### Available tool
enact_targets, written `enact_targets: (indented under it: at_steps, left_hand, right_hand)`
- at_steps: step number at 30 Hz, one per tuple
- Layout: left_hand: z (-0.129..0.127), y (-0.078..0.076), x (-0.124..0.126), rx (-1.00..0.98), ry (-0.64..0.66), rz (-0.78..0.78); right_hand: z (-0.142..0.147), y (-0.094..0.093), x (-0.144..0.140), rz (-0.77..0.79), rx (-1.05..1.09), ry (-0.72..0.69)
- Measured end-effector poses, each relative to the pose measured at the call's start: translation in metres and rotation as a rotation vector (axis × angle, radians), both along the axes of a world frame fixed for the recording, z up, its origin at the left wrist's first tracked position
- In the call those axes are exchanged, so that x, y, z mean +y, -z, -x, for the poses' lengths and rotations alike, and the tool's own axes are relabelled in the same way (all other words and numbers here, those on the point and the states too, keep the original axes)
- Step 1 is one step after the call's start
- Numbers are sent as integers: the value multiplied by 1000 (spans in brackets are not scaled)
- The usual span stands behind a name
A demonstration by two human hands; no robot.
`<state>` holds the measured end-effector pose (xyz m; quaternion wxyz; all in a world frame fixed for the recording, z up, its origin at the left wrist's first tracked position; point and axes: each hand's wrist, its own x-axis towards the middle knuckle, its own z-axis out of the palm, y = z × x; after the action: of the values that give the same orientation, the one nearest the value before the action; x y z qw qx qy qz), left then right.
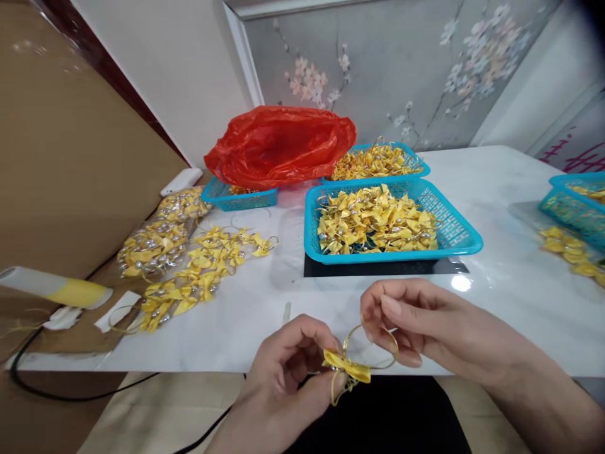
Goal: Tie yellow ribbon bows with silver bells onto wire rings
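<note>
A yellow ribbon bow [357, 370] with silvery beads is pinched between the thumb and fingers of my left hand [297, 378], just past the table's front edge. Loose ends of thin gold cord hang beneath it. From the bow a round loop of gold cord [347, 337] reaches over to my right hand [411, 315]. That hand's fingers are curled together on the far side of the loop, partly hiding the cord. Beyond both hands stands a blue plastic basket [458, 236] heaped with similar yellow bows [378, 221].
At left lie a row of loose bows [203, 268] and clear bags of bows [154, 246]. A red plastic bag [283, 148] rests over a small blue basket [246, 200]. Another filled basket [420, 165] stands behind, and one more blue basket [574, 211] at the right edge.
</note>
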<state>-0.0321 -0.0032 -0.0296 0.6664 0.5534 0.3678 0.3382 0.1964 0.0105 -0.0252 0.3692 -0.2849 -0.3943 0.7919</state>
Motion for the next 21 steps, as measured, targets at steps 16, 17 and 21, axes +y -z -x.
enact_targets:
  at_steps: [16,17,21]
  left_hand:
    - [0,3,2,71,12,-36]
    - [0,3,2,67,9,-48]
    - [-1,1,2,62,-19,-64]
  right_hand:
    - [17,-4,-2,-1313,-1087,453]
    - [20,-3,-3,-1429,-1154,480]
    - [28,-2,-4,-1457,-1250,677]
